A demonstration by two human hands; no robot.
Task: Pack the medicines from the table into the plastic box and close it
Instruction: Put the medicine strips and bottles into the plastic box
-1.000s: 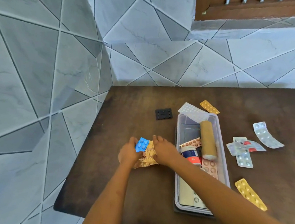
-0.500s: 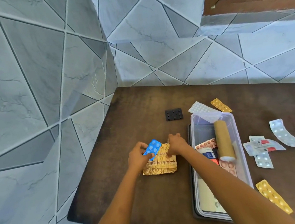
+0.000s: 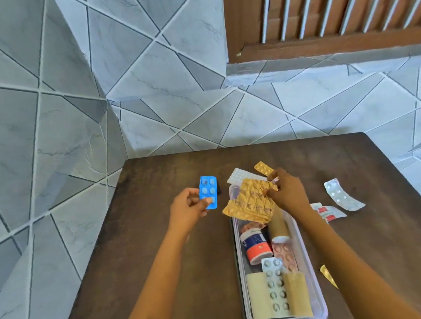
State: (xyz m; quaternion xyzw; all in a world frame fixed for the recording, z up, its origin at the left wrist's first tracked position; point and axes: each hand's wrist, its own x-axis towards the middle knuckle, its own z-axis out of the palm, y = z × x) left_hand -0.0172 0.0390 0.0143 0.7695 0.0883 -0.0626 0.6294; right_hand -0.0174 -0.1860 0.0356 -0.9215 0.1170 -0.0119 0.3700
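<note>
My left hand [image 3: 187, 209] holds a blue blister pack [image 3: 208, 192] upright above the table, left of the box. My right hand [image 3: 285, 194] grips a crumpled gold foil sheet of tablets [image 3: 251, 203] over the far end of the clear plastic box [image 3: 316, 302]. Inside the box lie a red-and-white bottle [image 3: 256, 244], a brown tube [image 3: 278, 226], a pink blister and a silver blister [image 3: 276, 287] on tan packets. Still on the table are a white blister [image 3: 238, 175], an orange blister [image 3: 263, 167], a silver blister [image 3: 342, 195], red-and-white sachets [image 3: 328, 212] and a yellow blister [image 3: 327, 275].
The dark wooden table [image 3: 148, 271] stands in a corner of grey tiled walls. Its left edge runs close to my left arm. A dark lid lies under the box. A small black object is mostly hidden behind the blue pack. A brown slatted shutter [image 3: 343, 2] is up at the back right.
Both hands lifted off the table. The right hand carried the gold foil sheet right, over the box. The left hand raised the blue blister. The camera view shifted.
</note>
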